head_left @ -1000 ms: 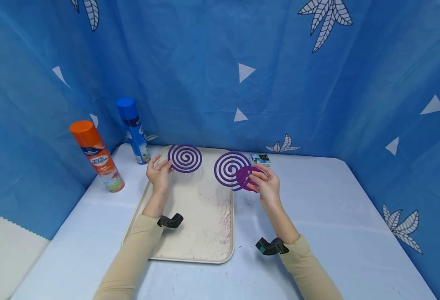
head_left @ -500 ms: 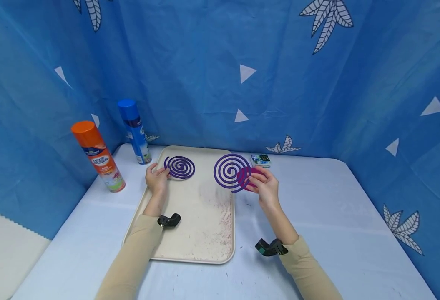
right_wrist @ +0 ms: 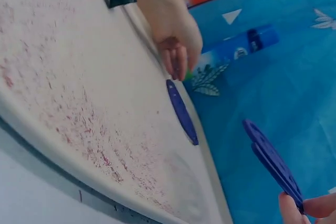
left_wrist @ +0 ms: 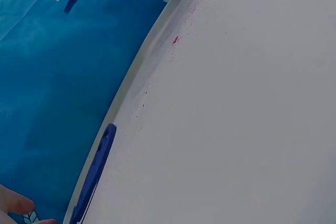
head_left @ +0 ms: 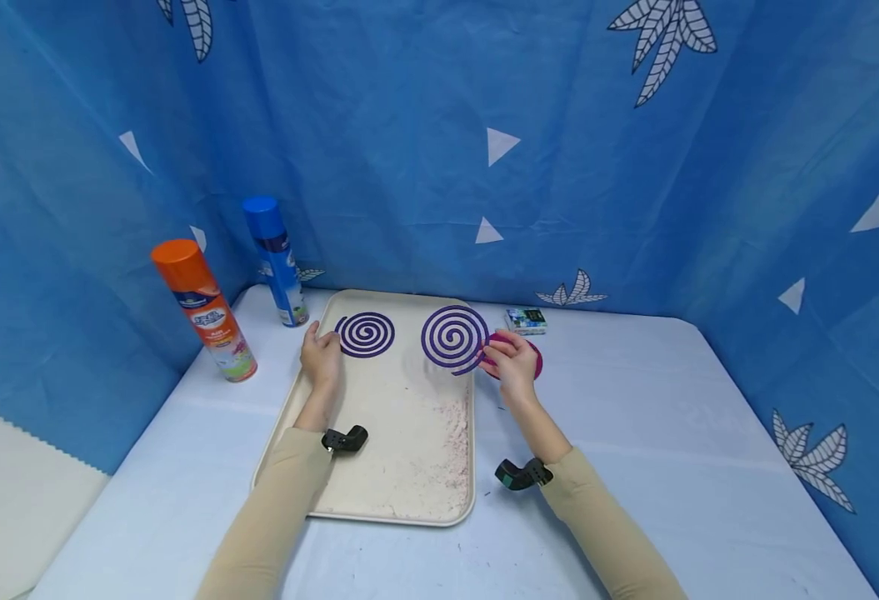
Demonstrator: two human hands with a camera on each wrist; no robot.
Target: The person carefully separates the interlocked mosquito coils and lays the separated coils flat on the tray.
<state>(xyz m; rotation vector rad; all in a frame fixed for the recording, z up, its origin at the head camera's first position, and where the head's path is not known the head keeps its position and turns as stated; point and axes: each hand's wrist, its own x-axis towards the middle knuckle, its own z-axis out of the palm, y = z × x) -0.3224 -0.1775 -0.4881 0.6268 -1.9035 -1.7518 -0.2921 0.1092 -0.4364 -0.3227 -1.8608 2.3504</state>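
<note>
A purple mosquito coil [head_left: 367, 335] lies flat at the far left of the cream tray [head_left: 390, 450]. Close by its outer end is my left hand [head_left: 322, 358], thumb spread away; in the left wrist view a gap separates the fingertips [left_wrist: 18, 203] from that coil [left_wrist: 95, 174]. My right hand [head_left: 510, 364] pinches the rim of a second mosquito coil [head_left: 454, 337], raised above the tray's far right part. Thumb and finger meet on its edge in the right wrist view. Behind the right hand, a round magenta thing [head_left: 535, 360] is partly hidden.
An orange-capped spray can [head_left: 210, 321] and a blue-capped spray can [head_left: 277, 267] stand left of the tray. A small patterned box [head_left: 526, 322] sits at the back, right of the tray. Blue cloth [head_left: 409, 150] hangs behind the white table.
The left coil went down from a raised position to lie flat on the tray, and my left fingers came away from it. My right hand shifted slightly left with its coil.
</note>
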